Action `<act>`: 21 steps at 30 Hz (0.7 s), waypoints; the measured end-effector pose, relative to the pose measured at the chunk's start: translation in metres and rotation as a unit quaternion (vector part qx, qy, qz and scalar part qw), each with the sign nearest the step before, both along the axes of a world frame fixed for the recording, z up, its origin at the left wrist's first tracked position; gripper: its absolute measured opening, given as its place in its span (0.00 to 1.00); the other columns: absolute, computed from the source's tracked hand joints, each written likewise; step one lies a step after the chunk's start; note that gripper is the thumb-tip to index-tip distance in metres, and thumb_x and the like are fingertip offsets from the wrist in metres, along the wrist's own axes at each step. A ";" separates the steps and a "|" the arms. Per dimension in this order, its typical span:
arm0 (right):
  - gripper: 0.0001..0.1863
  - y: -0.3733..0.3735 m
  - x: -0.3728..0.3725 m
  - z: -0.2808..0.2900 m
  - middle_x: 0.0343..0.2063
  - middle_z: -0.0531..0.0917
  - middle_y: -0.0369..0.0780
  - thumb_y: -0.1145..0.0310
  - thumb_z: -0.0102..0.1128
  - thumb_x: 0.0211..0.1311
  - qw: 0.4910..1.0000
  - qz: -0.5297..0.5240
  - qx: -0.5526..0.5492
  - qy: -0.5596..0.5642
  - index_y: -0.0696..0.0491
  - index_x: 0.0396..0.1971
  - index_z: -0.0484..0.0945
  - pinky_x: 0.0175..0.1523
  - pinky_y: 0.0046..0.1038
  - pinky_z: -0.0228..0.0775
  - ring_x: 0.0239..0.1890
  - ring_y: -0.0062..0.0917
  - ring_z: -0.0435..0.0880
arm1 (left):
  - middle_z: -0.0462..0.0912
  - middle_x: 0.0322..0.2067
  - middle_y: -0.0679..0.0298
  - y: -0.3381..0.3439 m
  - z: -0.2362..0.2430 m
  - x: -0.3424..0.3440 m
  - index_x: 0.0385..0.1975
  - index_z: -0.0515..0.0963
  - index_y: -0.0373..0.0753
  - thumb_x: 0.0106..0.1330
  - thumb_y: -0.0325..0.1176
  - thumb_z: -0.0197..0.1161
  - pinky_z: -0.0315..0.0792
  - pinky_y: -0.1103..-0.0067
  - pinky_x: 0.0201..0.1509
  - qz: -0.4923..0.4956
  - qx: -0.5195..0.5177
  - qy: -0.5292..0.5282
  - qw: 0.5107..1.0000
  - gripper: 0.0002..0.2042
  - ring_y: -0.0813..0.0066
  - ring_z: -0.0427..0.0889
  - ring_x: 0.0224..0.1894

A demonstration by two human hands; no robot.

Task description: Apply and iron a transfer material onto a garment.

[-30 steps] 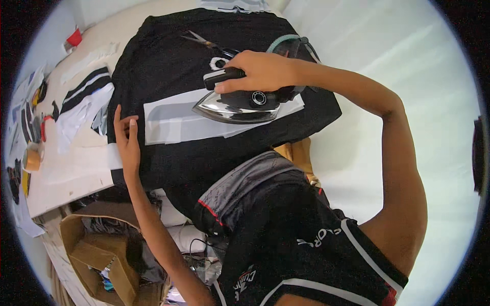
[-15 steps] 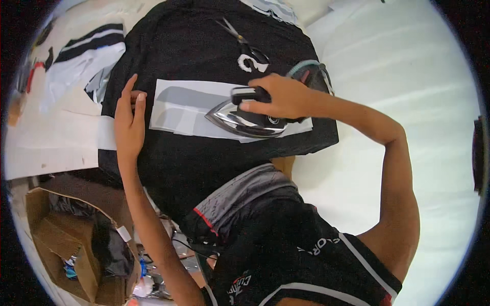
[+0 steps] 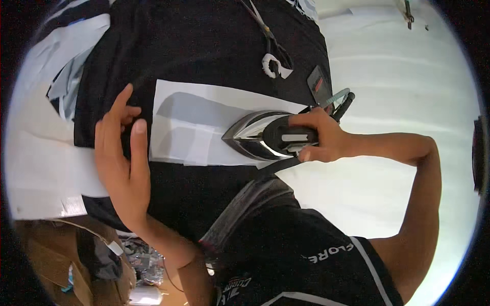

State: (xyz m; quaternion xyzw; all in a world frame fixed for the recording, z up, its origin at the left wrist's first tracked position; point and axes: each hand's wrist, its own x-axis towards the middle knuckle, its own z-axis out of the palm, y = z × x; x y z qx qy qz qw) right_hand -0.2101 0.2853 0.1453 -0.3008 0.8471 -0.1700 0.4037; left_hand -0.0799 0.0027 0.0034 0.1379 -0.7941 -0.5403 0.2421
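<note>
With its fingers wrapped round the handle, my right hand [image 3: 326, 136] holds a clothes iron [image 3: 250, 135] with a shiny pointed soleplate, its tip toward the left. The iron rests on the right part of a white paper sheet [image 3: 171, 145], which has a grey area and a paler square patch on it. Under the sheet spreads black fabric [image 3: 168, 46]. Just left of the sheet is my left hand [image 3: 122, 163], fingers apart and nothing in them; whether it touches the fabric I cannot tell.
Scissors [image 3: 270, 41] with white-wrapped handles lie beyond the sheet. A dark flat object [image 3: 319, 84] sits near the fabric's right edge. White and black-striped cloth [image 3: 71, 43] lies at the far left. An open cardboard box [image 3: 46, 255] stands lower left, below the white tabletop [image 3: 46, 188].
The iron has slid right along the sheet and turned, with my right hand on it. My left hand's fingers have spread. The whole view has shifted closer.
</note>
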 end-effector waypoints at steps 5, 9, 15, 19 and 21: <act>0.41 0.001 -0.002 0.001 0.14 0.71 0.37 0.28 0.62 0.47 1.000 0.003 0.006 -0.002 0.59 0.26 0.72 0.24 0.27 0.63 0.17 0.24 0.72 | 0.79 0.44 0.58 -0.002 0.002 0.000 0.60 0.72 0.39 0.73 0.36 0.50 0.66 0.76 0.54 -0.022 0.005 -0.043 0.999 0.19 0.71 0.74 0.46; 0.38 0.003 0.001 0.002 0.18 0.77 0.43 0.32 0.68 0.43 0.999 0.024 0.019 0.027 0.59 0.30 0.76 0.30 0.32 0.69 0.21 0.35 0.79 | 0.79 0.44 0.58 0.002 -0.003 0.003 0.61 0.72 0.39 0.74 0.38 0.49 0.66 0.75 0.54 -0.002 0.001 -0.056 0.998 0.19 0.71 0.74 0.46; 0.38 0.001 0.007 0.006 0.21 0.81 0.44 0.31 0.67 0.43 0.997 0.011 0.020 0.079 0.57 0.33 0.81 0.34 0.37 0.73 0.28 0.39 0.82 | 0.80 0.45 0.56 0.014 0.019 -0.015 0.59 0.72 0.34 0.75 0.37 0.47 0.70 0.74 0.51 -0.023 -0.028 -0.023 0.999 0.19 0.67 0.78 0.44; 0.36 0.011 0.011 -0.003 0.27 0.82 0.47 0.32 0.66 0.44 0.998 -0.006 0.012 0.064 0.55 0.30 0.81 0.38 0.38 0.75 0.32 0.42 0.83 | 0.81 0.42 0.52 0.095 0.072 -0.019 0.42 0.80 0.29 0.75 0.37 0.45 0.76 0.73 0.41 0.162 -0.061 0.021 0.985 0.18 0.63 0.81 0.37; 0.35 0.016 0.010 -0.015 0.29 0.82 0.48 0.33 0.65 0.44 0.994 0.012 -0.006 0.109 0.55 0.31 0.82 0.40 0.37 0.76 0.37 0.42 0.83 | 0.80 0.45 0.51 0.150 0.102 -0.018 0.48 0.77 0.30 0.73 0.41 0.47 0.71 0.66 0.50 0.009 -0.105 0.093 0.990 0.20 0.57 0.78 0.45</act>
